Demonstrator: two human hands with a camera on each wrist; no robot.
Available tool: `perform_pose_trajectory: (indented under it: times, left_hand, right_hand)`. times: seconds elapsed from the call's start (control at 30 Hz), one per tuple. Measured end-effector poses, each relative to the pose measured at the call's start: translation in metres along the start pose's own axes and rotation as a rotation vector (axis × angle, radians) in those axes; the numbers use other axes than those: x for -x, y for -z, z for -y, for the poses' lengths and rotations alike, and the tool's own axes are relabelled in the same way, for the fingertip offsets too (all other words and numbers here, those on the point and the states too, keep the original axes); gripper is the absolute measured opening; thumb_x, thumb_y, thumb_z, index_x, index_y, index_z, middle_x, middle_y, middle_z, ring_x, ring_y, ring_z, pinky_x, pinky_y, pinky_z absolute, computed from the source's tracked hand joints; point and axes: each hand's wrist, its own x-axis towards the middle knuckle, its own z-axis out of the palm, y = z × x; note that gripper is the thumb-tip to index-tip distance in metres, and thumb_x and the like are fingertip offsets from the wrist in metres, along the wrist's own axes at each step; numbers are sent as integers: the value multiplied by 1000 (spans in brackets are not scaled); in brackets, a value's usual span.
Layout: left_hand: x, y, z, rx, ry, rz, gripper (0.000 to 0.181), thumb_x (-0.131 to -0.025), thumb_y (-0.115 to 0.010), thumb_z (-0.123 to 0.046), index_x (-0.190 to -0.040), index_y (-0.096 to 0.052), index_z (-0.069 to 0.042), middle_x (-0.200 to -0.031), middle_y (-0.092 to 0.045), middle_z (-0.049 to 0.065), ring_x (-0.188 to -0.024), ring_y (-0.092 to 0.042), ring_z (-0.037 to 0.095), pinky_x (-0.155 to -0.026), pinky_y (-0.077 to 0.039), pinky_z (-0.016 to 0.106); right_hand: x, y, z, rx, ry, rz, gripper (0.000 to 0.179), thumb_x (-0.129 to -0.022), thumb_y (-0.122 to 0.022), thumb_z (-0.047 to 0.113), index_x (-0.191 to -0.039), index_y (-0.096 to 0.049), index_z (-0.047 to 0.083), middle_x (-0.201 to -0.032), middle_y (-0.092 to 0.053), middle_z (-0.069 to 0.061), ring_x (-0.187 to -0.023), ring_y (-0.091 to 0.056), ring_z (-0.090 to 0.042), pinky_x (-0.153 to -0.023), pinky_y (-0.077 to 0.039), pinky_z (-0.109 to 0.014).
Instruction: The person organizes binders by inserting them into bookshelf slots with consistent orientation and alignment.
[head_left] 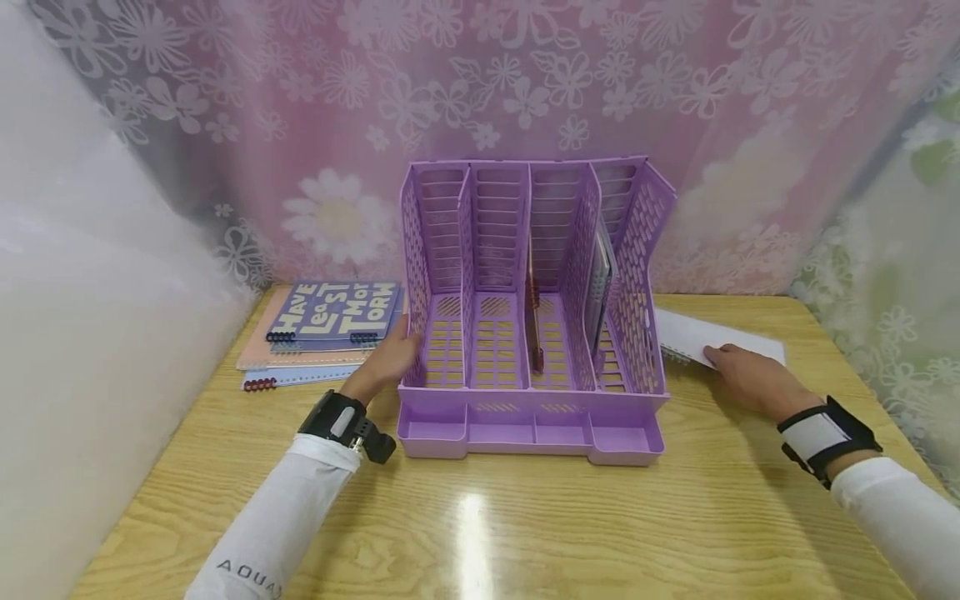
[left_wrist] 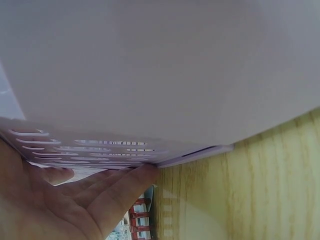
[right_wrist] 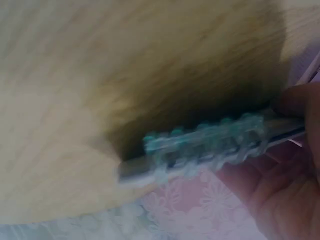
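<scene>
A purple desktop file organizer (head_left: 528, 400) with upright dividers stands on the table. My left hand (head_left: 392, 354) lies against its left side wall; in the left wrist view the straight fingers (left_wrist: 120, 192) touch the slotted panel. Right of the organizer, my right hand (head_left: 753, 382) pinches a white spiral notebook (head_left: 738, 337), thumb on top and fingers underneath. The right wrist view shows that notebook edge-on, its clear greenish coil (right_wrist: 205, 142) blurred. Inside the organizer, a red-coiled notebook (head_left: 534, 312) stands upright beside the middle divider, and grey-blue notebooks (head_left: 600, 283) stand in the rightmost slot.
Left of the organizer lies a stack of several spiral notebooks, topped by a blue one with large lettering (head_left: 333, 310). The wooden table (head_left: 480, 525) meets a floral curtain (head_left: 345, 108) at the back. Small open trays (head_left: 626, 437) line the organizer's front.
</scene>
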Motion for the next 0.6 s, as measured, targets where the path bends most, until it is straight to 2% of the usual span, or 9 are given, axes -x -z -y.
perform_pose_trajectory:
  times: [0.07, 0.23, 0.4, 0.5, 0.6]
  left_hand:
    - [0, 0, 0, -11, 10, -7, 55, -102, -26, -18, -150, -8, 0, -149, -23, 27, -138, -21, 39, -113, -14, 48]
    - [0, -1, 0, -13, 19, -18, 54, -102, -26, -17, -150, -10, 0, -149, -25, 26, -138, -22, 37, -113, -14, 47]
    - [0, -2, -1, -17, 68, -10, 58, -102, -25, -21, -152, -3, -2, -152, -19, 25, -139, -18, 36, -113, -13, 48]
    - [1, -2, -1, -8, 65, -15, 57, -102, -25, -21, -151, -4, -1, -152, -21, 25, -139, -20, 36, -113, -14, 47]
    - [1, -1, 0, 2, 46, -24, 54, -102, -25, -19, -150, -10, -1, -146, -29, 27, -136, -26, 37, -112, -17, 48]
  right_hand:
    - [2, 1, -1, -31, -28, -9, 34, -90, -59, 5, -117, -54, -15, -103, -60, -34, -92, -58, -49, -75, -48, -57]
    - [10, 1, -1, -91, -79, -53, 36, -89, -57, 3, -121, -54, -13, -104, -61, -34, -92, -59, -50, -73, -48, -59]
    - [23, 8, -1, -174, -217, -92, 45, -88, -50, -1, -132, -44, -12, -121, -51, -38, -103, -51, -54, -75, -46, -61]
    - [32, 18, -2, -210, -275, -127, 50, -88, -47, -2, -138, -38, -9, -122, -47, -40, -84, -57, -47, -56, -47, -50]
    - [42, 27, 0, -230, -282, -190, 53, -90, -44, -2, -142, -35, -4, -118, -50, -40, -61, -50, -29, -45, -35, -36]
